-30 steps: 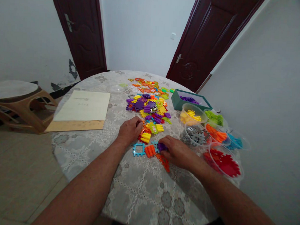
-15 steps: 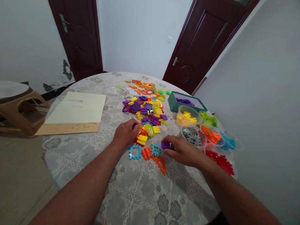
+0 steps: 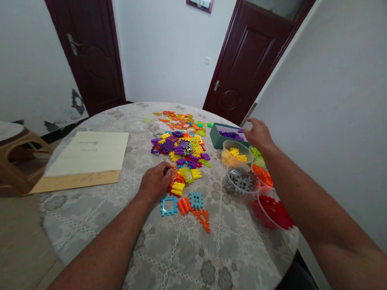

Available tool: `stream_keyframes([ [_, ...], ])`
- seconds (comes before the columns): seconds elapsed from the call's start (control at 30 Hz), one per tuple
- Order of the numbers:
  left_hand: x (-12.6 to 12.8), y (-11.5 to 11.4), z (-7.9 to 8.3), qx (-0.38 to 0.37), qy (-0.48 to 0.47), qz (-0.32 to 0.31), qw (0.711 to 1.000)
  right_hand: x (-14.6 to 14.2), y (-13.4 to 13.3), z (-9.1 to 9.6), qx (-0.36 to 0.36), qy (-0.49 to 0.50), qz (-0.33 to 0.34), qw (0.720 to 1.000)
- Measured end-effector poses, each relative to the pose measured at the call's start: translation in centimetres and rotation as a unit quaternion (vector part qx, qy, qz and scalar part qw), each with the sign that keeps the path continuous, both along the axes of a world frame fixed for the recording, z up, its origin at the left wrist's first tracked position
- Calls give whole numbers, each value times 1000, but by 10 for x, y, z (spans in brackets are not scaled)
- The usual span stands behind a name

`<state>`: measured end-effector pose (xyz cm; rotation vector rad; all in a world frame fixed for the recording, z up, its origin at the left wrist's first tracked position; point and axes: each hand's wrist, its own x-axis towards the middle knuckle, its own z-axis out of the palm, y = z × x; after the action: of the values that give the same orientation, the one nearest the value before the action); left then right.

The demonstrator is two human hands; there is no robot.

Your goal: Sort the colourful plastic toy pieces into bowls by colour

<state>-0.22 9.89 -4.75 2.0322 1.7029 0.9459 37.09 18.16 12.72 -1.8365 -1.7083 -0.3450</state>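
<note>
Head view: one green box [image 3: 216, 139], right hand [image 3: 256, 134] loosely open above it, left hand [image 3: 154, 181] curled on table.

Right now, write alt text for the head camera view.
The right hand reaches over the green rectangular box of purple plastic pieces, while the left hand rests by the yellow plastic pieces at the edge of a multicoloured pile on the round lace-covered table.
</note>
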Motion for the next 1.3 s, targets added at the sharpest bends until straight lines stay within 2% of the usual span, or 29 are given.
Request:
stream_keyframes([
  [0.03,1,0,0,-3,0,1,1000,-11,-11,-2,-8,-8,18,1000],
  [0.1,2,-1,1,-8,-1,7,1000,-39,-45,-12,-77,-15,93,993],
  [0.17,3,-2,1,-9,-6,8,1000,-70,-89,-28,-172,-8,204,964],
  [0.27,3,-1,0,-3,-7,7,1000,-107,-154,-58,-295,-12,298,908],
  [0.3,3,0,0,0,-5,7,1000,-115,-171,-68,-324,-27,297,898],
  [0.37,3,0,-2,4,1,8,1000,-124,-198,-87,-360,-55,256,895],
  [0.47,3,1,-3,1,8,12,1000,-127,-219,-111,-377,-63,194,903],
  [0.57,3,1,-1,-3,11,17,1000,-122,-227,-125,-367,-13,195,909],
  [0.63,4,0,0,-4,11,18,1000,-118,-230,-128,-362,34,209,908],
  [0.8,4,-1,2,-4,12,14,1000,-109,-229,-117,-357,111,253,892],
  [0.9,3,0,1,-4,7,9,1000,-107,-219,-111,-318,122,276,899],
  [0.97,2,1,1,-3,5,6,1000,-107,-210,-112,-287,142,268,909],
  [1.13,1,3,2,-11,27,18,999,-115,-191,-131,-226,176,245,926],
  [1.3,1,3,5,-13,43,19,999,-127,-186,-154,-144,121,288,939],
])
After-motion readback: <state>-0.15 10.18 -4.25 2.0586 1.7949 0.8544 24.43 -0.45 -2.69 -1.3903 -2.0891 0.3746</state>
